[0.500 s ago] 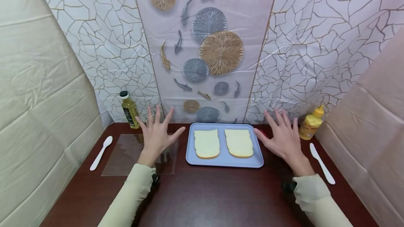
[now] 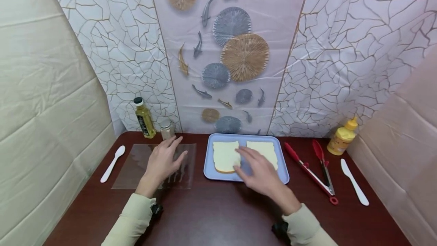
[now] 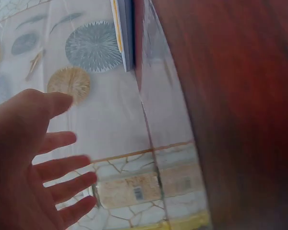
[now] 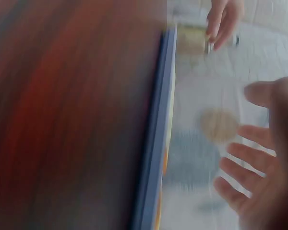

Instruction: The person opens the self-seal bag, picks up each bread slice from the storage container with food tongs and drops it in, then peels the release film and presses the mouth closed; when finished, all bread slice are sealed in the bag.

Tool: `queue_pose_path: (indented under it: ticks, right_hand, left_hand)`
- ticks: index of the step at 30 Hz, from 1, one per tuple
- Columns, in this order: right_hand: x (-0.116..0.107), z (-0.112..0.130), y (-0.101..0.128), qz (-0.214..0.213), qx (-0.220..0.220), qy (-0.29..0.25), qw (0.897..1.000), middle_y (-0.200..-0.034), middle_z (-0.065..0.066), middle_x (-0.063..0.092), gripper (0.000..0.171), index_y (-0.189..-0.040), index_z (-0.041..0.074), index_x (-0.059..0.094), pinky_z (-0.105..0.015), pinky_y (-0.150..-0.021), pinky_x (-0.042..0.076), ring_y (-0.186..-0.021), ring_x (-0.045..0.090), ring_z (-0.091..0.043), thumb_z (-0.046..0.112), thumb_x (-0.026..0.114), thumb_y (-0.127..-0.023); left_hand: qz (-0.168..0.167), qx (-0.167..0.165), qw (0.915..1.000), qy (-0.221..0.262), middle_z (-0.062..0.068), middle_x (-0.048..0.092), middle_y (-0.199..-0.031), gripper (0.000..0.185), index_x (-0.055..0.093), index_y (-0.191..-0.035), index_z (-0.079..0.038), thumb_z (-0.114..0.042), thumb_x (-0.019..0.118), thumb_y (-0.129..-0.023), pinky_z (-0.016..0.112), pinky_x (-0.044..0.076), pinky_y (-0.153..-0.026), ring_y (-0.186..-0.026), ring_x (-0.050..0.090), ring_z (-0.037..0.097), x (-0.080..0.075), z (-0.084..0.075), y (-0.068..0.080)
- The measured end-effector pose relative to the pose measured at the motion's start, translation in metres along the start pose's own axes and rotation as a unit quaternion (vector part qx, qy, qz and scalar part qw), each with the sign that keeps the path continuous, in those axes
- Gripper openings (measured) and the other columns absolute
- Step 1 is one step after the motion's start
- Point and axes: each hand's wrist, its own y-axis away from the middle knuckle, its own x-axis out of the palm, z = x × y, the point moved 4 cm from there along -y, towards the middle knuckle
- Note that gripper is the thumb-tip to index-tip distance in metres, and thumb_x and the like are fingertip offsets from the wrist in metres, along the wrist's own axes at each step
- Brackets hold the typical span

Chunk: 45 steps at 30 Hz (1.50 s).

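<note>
My left hand hovers over a clear plastic sheet, its fingers spread and loosely bent around nothing. In the left wrist view, a glass shaker jar stands beyond those fingertips. My right hand is above a light blue tray, empty, with thumb and fingers apart. Two bread slices lie side by side on the tray: the left slice shows almost whole, while the hand partly covers the right slice. The right wrist view has the tray's side edge-on, beside that hand.
At the back left stands an oil bottle; a white spoon lies nearer. Red-handled tongs, a white knife and a yellow squeeze bottle are on the right. A patterned cloth hangs behind the table.
The right hand has swung left, from beside the tray to above it, uncovering the tongs. The left hand has drawn slightly nearer, its fingers less spread, and the jar now shows.
</note>
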Motion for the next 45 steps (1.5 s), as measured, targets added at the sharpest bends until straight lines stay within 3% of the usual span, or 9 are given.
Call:
queue_pose_path:
  ticks: [5, 10, 20, 25, 36, 45]
  right_hand:
    - [0.036, 0.037, -0.014, 0.1, -0.035, -0.065, 0.992, -0.16, -0.009, 0.06, 0.052, -0.151, 0.014, 0.064, -0.052, -0.121, 0.048, -0.149, 0.057, -0.029, 0.04, 0.07, -0.105]
    - [0.067, 0.072, -0.031, 0.202, -0.044, -0.118, 0.971, -0.164, -0.007, 0.055, 0.052, -0.155, 0.013, 0.06, -0.047, -0.124, 0.046, -0.153, 0.052, -0.023, 0.039, 0.062, -0.111]
    - [0.105, 0.11, -0.04, 0.315, -0.085, -0.082, 0.942, -0.166, -0.007, 0.053, 0.058, -0.158, 0.008, 0.055, -0.041, -0.126, 0.043, -0.155, 0.05, -0.022, 0.045, 0.055, -0.113]
    - [0.108, 0.114, -0.036, 0.335, -0.107, -0.053, 0.935, -0.167, -0.005, 0.052, 0.056, -0.155, 0.007, 0.059, -0.04, -0.131, 0.037, -0.157, 0.047, -0.024, 0.044, 0.057, -0.112]
    - [0.105, 0.106, -0.039, 0.332, -0.11, -0.064, 0.935, -0.167, -0.006, 0.051, 0.053, -0.155, 0.005, 0.059, -0.04, -0.133, 0.032, -0.159, 0.045, -0.023, 0.038, 0.058, -0.112]
    - [0.105, 0.098, -0.041, 0.326, -0.1, -0.083, 0.937, -0.165, -0.006, 0.055, 0.049, -0.152, 0.006, 0.062, -0.041, -0.134, 0.03, -0.158, 0.045, -0.025, 0.035, 0.058, -0.112]
  left_hand:
    - [0.055, -0.002, 0.998, 0.031, 0.019, 0.07, -0.143, 0.05, 0.068, -0.146, -0.009, -0.032, 0.077, -0.102, 0.061, 0.06, -0.099, -0.126, 0.07, 0.041, 0.008, 0.006, 0.011]
    - [0.122, -0.014, 0.9905, 0.061, 0.018, 0.068, -0.148, 0.048, 0.067, -0.146, -0.009, -0.031, 0.076, -0.104, 0.061, 0.059, -0.101, -0.13, 0.068, 0.041, 0.013, 0.008, 0.021]
    - [0.209, -0.021, 0.9737, 0.088, 0.025, 0.057, -0.158, 0.049, 0.067, -0.146, -0.006, -0.027, 0.076, -0.103, 0.065, 0.052, -0.111, -0.145, 0.056, 0.047, 0.02, 0.016, 0.034]
    - [0.205, -0.003, 0.974, 0.097, 0.025, 0.059, -0.155, 0.045, 0.07, -0.142, -0.005, -0.025, 0.077, -0.103, 0.063, 0.052, -0.112, -0.143, 0.059, 0.045, 0.02, 0.023, 0.034]
    - [0.189, 0.002, 0.9742, 0.123, 0.022, 0.063, -0.153, 0.037, 0.074, -0.136, -0.008, -0.021, 0.078, -0.102, 0.061, 0.054, -0.11, -0.138, 0.063, 0.041, 0.022, 0.027, 0.027]
    - [0.152, 0.016, 0.9826, 0.105, 0.016, 0.076, -0.135, 0.024, 0.082, -0.122, -0.011, -0.014, 0.081, -0.099, 0.056, 0.06, -0.102, -0.126, 0.072, 0.036, 0.025, 0.026, 0.018]
